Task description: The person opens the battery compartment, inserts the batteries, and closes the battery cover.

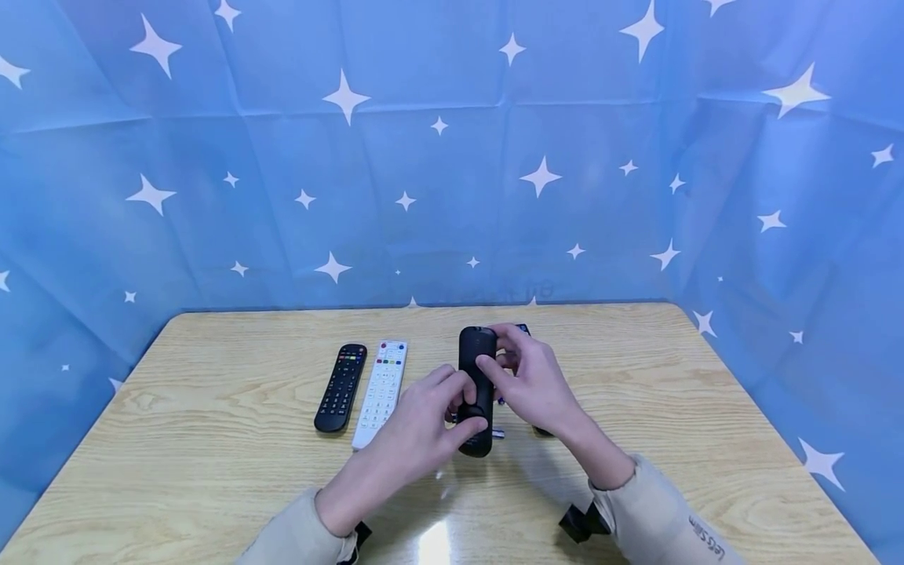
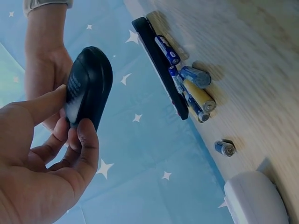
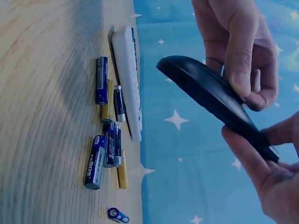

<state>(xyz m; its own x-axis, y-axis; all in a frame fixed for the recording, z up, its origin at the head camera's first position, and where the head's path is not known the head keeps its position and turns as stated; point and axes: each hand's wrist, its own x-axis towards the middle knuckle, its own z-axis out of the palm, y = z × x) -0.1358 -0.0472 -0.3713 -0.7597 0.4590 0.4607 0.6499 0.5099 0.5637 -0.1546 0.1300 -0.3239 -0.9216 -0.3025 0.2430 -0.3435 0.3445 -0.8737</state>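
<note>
Gripping a raised remote (image 1: 482, 400), left hand (image 1: 427, 412) and right hand (image 1: 531, 382), partly hiding batteries (image 1: 498, 433), white remote (image 1: 382, 390) nearby.

White glare on the tabletop (image 1: 212, 463)

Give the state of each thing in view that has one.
Held black remote: above the table, back toward the head camera; opened or not, unclear.
Left hand: gripping its lower part.
Right hand: gripping its upper part.
Left black remote: lying, buttons up.
White remote: lying, buttons up.
Right black remote: lying, partly hidden in head view.
Batteries: loose on the table.
</note>
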